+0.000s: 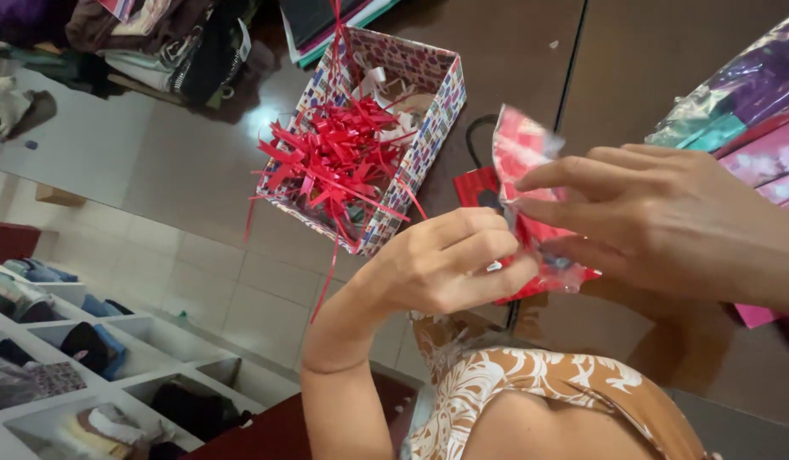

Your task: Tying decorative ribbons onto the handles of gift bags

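A small clear plastic packet with red contents [524,170] is pinched between both hands above a dark brown table [514,51]. My left hand [446,260] grips its lower part with curled fingers. From the right, my right hand [659,213] holds the packet's upper edge between thumb and forefinger. Just left of the hands stands a patterned cardboard box [429,128], filled with red ribbon bows [339,158] and shredded paper. A red ribbon tail hangs over the box's near corner.
Shiny wrapping sheets in purple, teal and pink [744,94] lie at the table's right. A small red bag with a black handle [478,183] lies behind the packet. Folded clothes [164,38] are piled at the top left. White shelves with clothing [88,358] stand below.
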